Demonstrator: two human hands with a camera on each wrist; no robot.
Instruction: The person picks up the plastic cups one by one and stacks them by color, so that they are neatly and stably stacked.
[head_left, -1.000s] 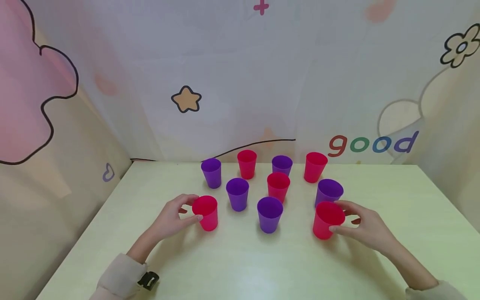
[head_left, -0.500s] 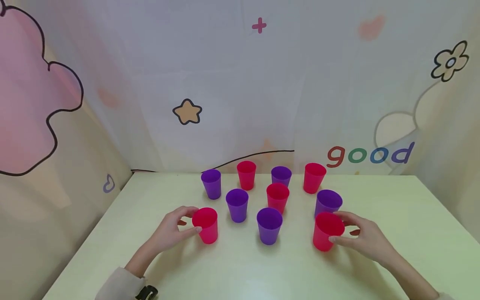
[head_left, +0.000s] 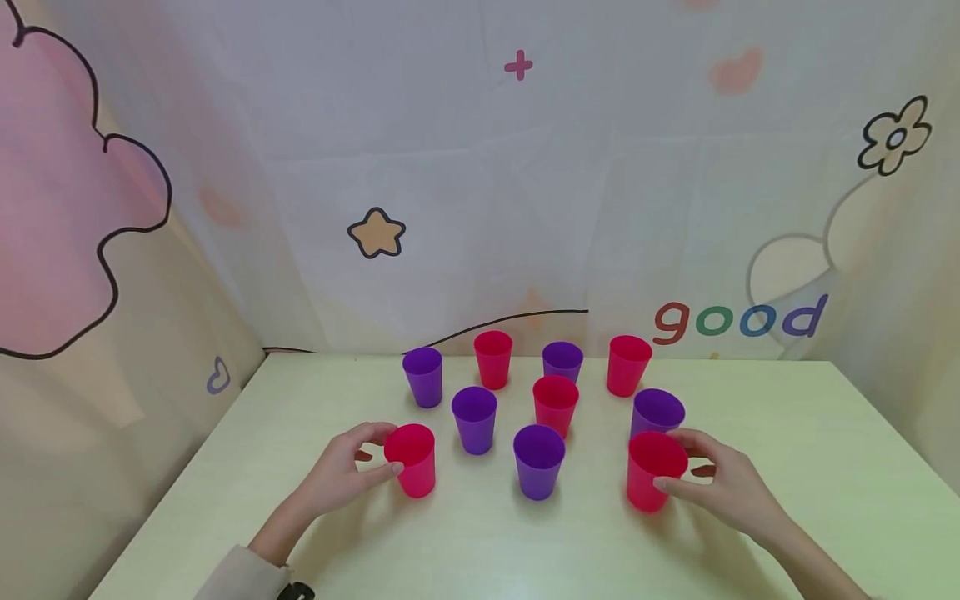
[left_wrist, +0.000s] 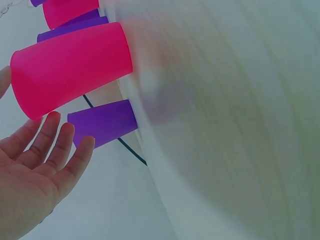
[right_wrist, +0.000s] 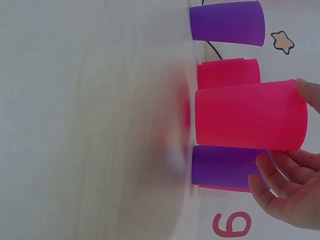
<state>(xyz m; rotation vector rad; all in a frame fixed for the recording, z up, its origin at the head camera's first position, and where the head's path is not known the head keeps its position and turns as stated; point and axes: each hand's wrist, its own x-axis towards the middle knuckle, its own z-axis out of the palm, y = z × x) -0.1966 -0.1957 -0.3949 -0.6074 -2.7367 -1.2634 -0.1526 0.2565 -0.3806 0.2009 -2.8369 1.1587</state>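
Observation:
Thumb and fingers of my left hand (head_left: 341,475) pinch the rim of a pinkish-red cup (head_left: 420,473) at the front left. This upright cup fills the upper left of the left wrist view. On the right, my right hand (head_left: 731,483) holds another pinkish-red cup (head_left: 645,487) near its rim, thumb in front and fingers behind. A purple cup (head_left: 651,412) stands just behind that one, partly hidden. Between the hands is a purple cup (head_left: 538,475), with a second purple cup (head_left: 475,425) further back and to its left.
Behind these stand a red cup (head_left: 555,404), a purple cup (head_left: 562,357) partly covered by it, a purple cup (head_left: 424,383), a red cup (head_left: 492,367) and a red cup (head_left: 628,371). A printed curtain (head_left: 480,192) borders the pale table (head_left: 480,550).
The head view has tilted up, so table, cups and hands sit lower in it. Both hands keep hold of their cups, and the cups keep their places on the table.

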